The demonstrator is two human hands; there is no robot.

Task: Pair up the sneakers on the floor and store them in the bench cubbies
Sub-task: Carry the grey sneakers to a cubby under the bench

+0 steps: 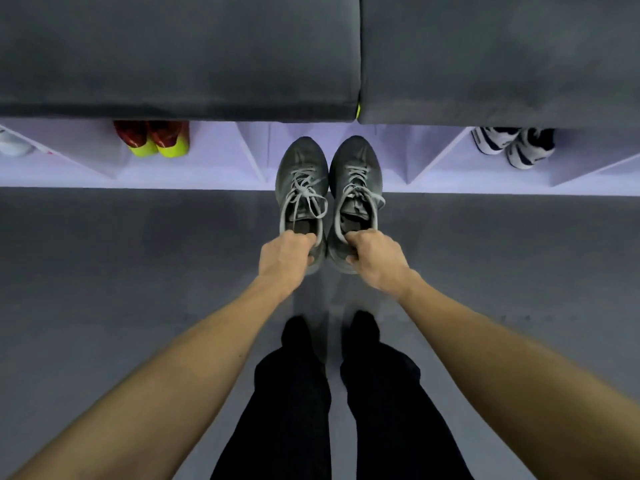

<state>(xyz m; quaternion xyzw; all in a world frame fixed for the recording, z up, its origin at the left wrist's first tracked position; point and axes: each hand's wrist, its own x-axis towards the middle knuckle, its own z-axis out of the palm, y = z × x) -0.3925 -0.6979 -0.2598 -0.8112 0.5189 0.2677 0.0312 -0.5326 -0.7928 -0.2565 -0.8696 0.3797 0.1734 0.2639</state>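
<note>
Seen from above: a grey sneaker gripped by the heel collar in each of the two hands, left hand (285, 258) curled round the rim of the left grey sneaker (302, 188), right hand (375, 259) pinching the rim of the right grey sneaker (356, 188). Held side by side, nearly touching, toes forward and already over the pale lip of the middle cubby (398, 147), heels out over the grey floor (121, 254) — probably so as to slide in together as a matched pair. Carried by the heels, seemingly, to leave the toes free to lead into the opening under the dark cushions (180, 53) of the bench. Stowed already, toes outward: a red-and-yellow pair (156, 138) in the cubby to the left, a white-and-navy pair (516, 147) in the cubby to the right. Something white (14, 142) at the far left edge, too cropped to name. No loose sneakers in sight on the floor; storing likely close to done.
</note>
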